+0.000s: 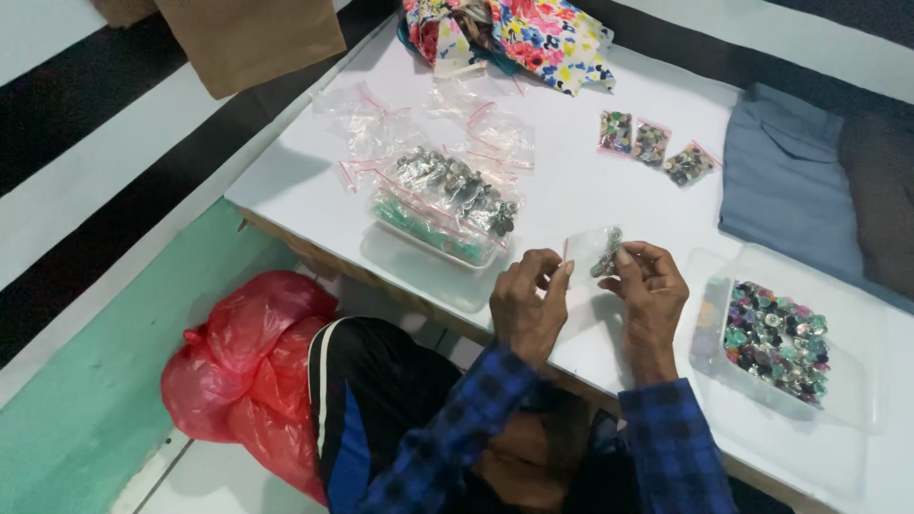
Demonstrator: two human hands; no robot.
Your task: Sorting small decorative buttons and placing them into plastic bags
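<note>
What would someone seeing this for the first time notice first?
Both hands, left hand and right hand, pinch a small clear plastic bag of buttons at the near edge of the white table. To the right sits a clear plastic tub of colourful shiny buttons; on the floor at left lies a red plastic bag.

Left hand (529, 306) & right hand (652, 295): bare, no gloves, rings or watch seen. Both sleeves long, blue/black check flannel, cuffs reach the wrists; left sleeve (455, 428), right sleeve (672, 445). Legwear: black trousers (367, 400) w/ thin white stripe down the side & a blue panel lower down, sporty cut. Fabric looks smooth, slightly shiny. Rest of body out of view.
</note>
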